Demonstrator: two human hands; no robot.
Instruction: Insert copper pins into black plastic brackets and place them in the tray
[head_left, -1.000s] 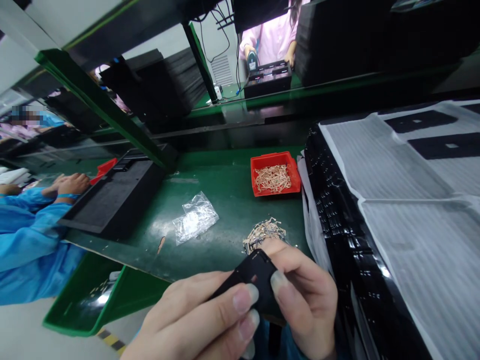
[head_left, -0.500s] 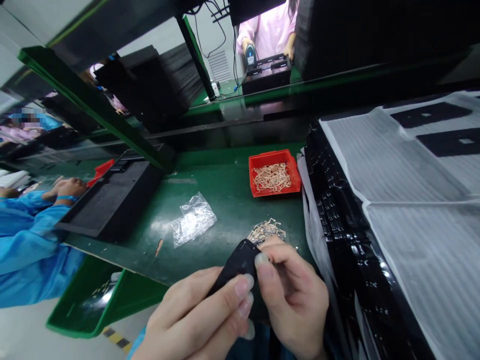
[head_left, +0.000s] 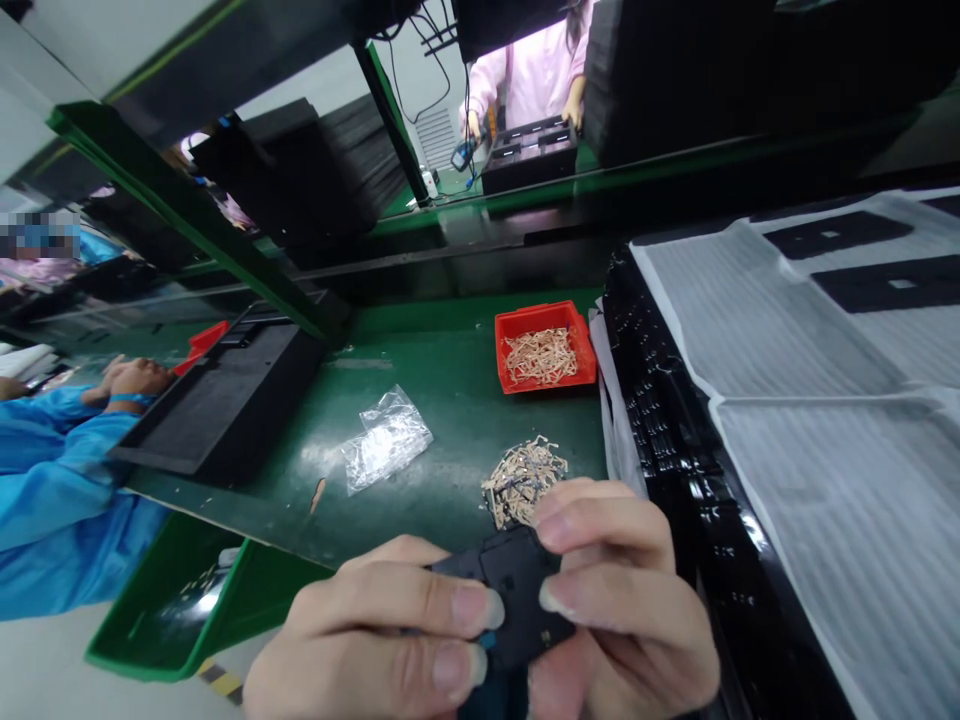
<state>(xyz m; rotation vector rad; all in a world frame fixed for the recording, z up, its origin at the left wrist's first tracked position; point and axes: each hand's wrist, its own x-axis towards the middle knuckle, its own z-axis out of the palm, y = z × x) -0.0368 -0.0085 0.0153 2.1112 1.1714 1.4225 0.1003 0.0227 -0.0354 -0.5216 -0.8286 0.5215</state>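
Black plastic part (head_left: 517,595) lies crosswise, pinched at either end: left hand (head_left: 360,650) closed on its left, right hand (head_left: 622,610) on its right, just this side of the pile of tan clips (head_left: 523,480).

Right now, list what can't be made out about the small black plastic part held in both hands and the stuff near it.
All in the head view:
The small black plastic part: sides and lower end hidden by the left hand and right hand.
Both hands: cut off by the bottom edge.
The loose pile of tan pieces: too small to identify; near edge behind right fingers.
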